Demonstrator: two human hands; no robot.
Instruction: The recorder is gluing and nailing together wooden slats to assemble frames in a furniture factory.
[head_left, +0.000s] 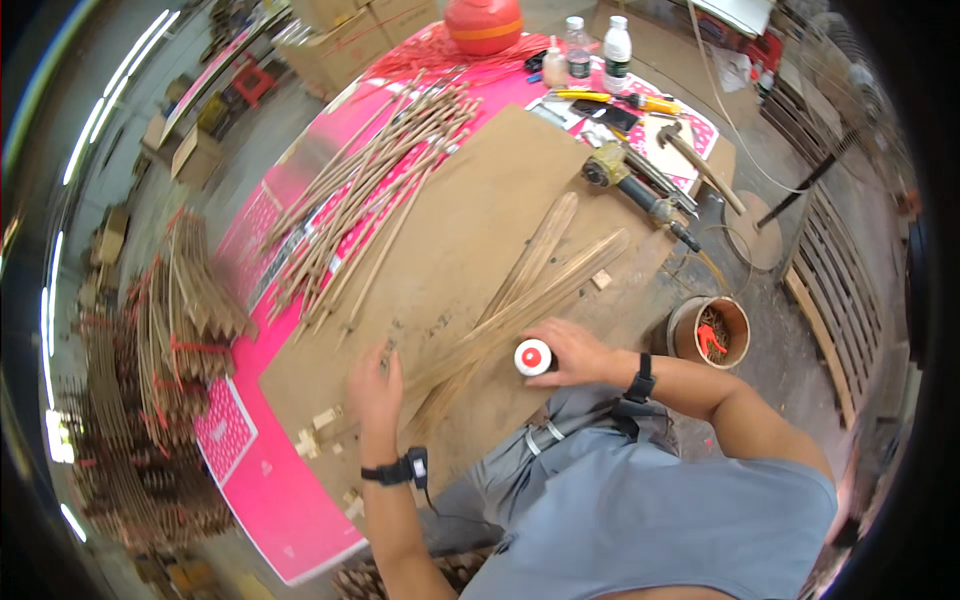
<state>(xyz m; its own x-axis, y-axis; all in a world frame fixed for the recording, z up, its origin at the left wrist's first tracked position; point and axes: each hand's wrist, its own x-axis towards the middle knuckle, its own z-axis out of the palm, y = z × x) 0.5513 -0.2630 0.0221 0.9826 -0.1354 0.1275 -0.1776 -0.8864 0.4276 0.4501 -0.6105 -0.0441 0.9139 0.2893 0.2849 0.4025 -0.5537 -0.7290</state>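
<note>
My right hand (572,352) is wrapped round a white bottle (524,368) with a red tip, held upright over the near edge of the brown board. Over the board's left part is my left hand (375,385), its fingers smeared by motion; I cannot tell whether it grips anything. Beside it lies the blurred near end of a long, flat wooden strip (560,277). This strip crosses over another wooden strip (545,238). Small pale wood blocks (326,418) lie just left of my left wrist.
A bundle of thin sticks (375,190) covers the far left. On the right are a power tool (640,190), a hammer (700,165) and a bucket (740,325) of small pieces. Plastic bottles (617,50) and a red round container (483,25) stand at the back.
</note>
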